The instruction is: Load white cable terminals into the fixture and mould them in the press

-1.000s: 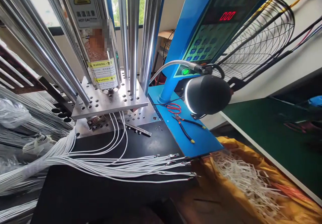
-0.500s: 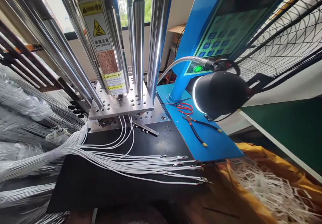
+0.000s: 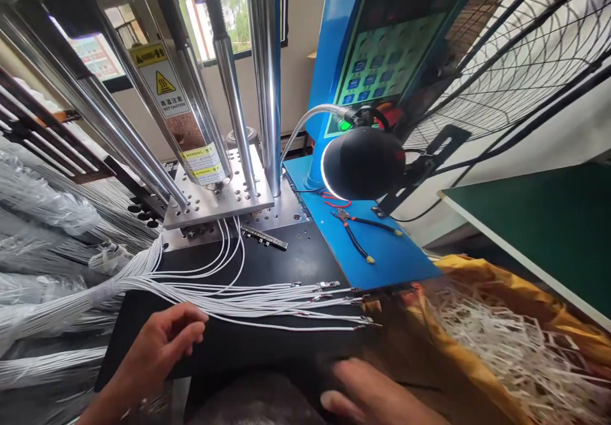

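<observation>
Thin white wires (image 3: 229, 300), likely pliant, are best held behind their silvery metal tips (image 3: 330, 284) — grip loosely parted at left hand (image 3: 167, 339), blurred beyond telling at right hand (image 3: 357, 388).

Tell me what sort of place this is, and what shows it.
Most likely a cable workshop or small factory: a long bundle of white wires fans over a black worktop, a machine column wears a "HOT CAUTION" label, and pliers lie on a blue base.
</observation>
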{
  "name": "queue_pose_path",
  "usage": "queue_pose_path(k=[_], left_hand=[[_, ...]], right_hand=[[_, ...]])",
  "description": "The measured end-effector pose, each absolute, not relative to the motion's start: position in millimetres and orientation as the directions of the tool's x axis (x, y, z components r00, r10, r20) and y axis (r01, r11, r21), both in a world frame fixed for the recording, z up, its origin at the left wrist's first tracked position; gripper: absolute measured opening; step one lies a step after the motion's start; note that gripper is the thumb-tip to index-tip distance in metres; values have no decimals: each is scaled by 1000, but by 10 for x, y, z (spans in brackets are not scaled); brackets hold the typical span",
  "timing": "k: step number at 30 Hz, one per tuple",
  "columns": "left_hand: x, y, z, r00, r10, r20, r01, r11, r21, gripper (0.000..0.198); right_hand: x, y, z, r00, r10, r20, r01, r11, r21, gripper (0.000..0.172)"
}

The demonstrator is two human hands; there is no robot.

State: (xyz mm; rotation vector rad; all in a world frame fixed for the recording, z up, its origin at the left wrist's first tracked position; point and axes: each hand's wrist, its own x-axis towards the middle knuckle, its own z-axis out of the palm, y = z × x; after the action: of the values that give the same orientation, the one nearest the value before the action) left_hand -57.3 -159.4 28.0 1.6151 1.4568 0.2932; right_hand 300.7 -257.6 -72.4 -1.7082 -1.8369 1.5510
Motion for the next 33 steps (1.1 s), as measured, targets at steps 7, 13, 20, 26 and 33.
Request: queue_pose_path(k=[7,13,20,26,33], left_hand=[[426,-1003,18,631,751,-194,765,-560,318,16],[369,-939,-72,713,657,-244,677,-555,482,16],[342,-789,-118,518,750,-411,517,109,849,32],[355,-799,-167,505,744,-438,390,255,885,33],[415,-757,-113,468,770,-433,364,278,889,29]], right_hand=[[2691,-2202,4,-604,723,-335,411,-77,-908,33],[2696,-2186,-145,-598,733,-324,332,-141,-933,31],[2654,-2141,-142,-602,722,-342,310,-183,-933,27],[2634,-2138,-47,-577,722,-381,355,-198,-914,30],[2573,-2165,-221,-562,744,-361,290,-230,-929,24]])
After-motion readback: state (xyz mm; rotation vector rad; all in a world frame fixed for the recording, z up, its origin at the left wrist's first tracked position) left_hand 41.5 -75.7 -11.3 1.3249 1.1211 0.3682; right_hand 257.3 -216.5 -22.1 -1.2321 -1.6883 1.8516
